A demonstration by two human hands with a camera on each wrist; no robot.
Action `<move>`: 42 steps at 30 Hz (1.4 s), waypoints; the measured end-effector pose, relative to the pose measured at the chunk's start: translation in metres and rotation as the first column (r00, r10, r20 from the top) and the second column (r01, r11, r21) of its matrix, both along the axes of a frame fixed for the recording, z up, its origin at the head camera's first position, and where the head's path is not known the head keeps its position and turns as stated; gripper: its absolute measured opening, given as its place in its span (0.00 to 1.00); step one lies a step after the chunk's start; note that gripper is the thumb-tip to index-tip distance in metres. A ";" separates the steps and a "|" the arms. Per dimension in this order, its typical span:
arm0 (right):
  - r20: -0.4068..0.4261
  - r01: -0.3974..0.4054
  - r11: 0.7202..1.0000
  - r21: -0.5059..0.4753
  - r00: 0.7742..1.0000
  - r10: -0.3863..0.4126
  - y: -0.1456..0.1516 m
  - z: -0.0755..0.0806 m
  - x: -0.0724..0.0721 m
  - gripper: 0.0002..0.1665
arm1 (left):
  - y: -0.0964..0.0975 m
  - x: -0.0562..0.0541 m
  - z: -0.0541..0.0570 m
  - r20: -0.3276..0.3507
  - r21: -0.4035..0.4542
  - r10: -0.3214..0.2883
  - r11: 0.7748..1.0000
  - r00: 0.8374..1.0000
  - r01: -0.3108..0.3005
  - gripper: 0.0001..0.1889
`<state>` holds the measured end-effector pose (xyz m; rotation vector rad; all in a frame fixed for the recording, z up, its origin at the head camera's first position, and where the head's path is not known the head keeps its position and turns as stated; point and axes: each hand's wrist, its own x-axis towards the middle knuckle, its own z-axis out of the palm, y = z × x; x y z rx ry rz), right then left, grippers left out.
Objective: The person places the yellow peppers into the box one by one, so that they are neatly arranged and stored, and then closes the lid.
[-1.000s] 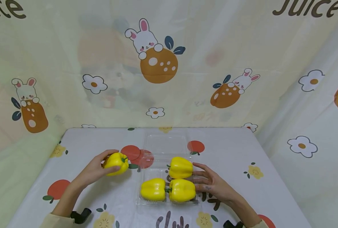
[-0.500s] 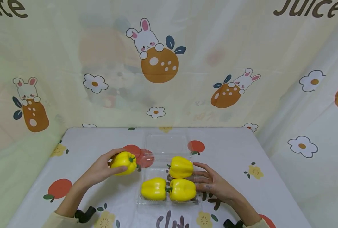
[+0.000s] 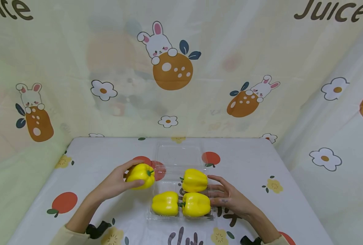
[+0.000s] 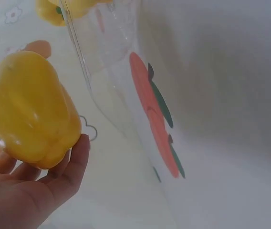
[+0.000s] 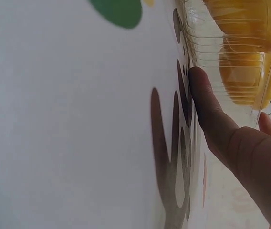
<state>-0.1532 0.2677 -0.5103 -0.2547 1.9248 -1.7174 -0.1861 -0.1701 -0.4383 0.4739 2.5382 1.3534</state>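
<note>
A yellow bell pepper [image 3: 141,176], its green stem turned to the right, is gripped in my left hand [image 3: 114,183] between thumb and fingers. Seen from the left wrist, this bell pepper [image 4: 33,109] is held beside the clear wall of the box. The clear plastic box [image 3: 166,185] lies to its right with three more yellow bell peppers inside: one at back right [image 3: 195,180], one at front left [image 3: 165,203], one at front right [image 3: 196,204]. My right hand [image 3: 230,199] rests against the box's right side, its fingers [image 5: 212,107] fairly straight along the ribbed wall.
The box's clear lid [image 3: 179,154] lies folded back behind it, toward the rear of the table. A white cloth [image 3: 245,163] printed with fruit and flowers covers the table. Patterned curtains [image 3: 123,61] hang behind and at both sides.
My left hand has carried its yellow bell pepper to the right, closer to the box. My right hand and the peppers in the box have stayed in place.
</note>
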 end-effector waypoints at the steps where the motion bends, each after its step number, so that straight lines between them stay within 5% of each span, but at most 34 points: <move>1: 0.001 0.000 1.000 0.004 1.000 0.000 0.000 0.000 0.000 0.53 | 0.001 0.000 0.000 0.001 0.002 -0.001 1.000 1.000 0.001 0.35; 30: 0.000 0.005 1.000 -0.001 1.000 -0.005 0.001 -0.005 -0.001 0.53 | 0.034 -0.006 -0.007 -0.031 0.081 -0.114 0.990 0.993 0.116 0.33; 42: -0.014 -0.003 1.000 -0.005 1.000 0.003 0.001 -0.002 0.000 0.53 | 0.050 -0.014 -0.004 -0.013 0.036 -0.121 0.992 0.993 0.121 0.38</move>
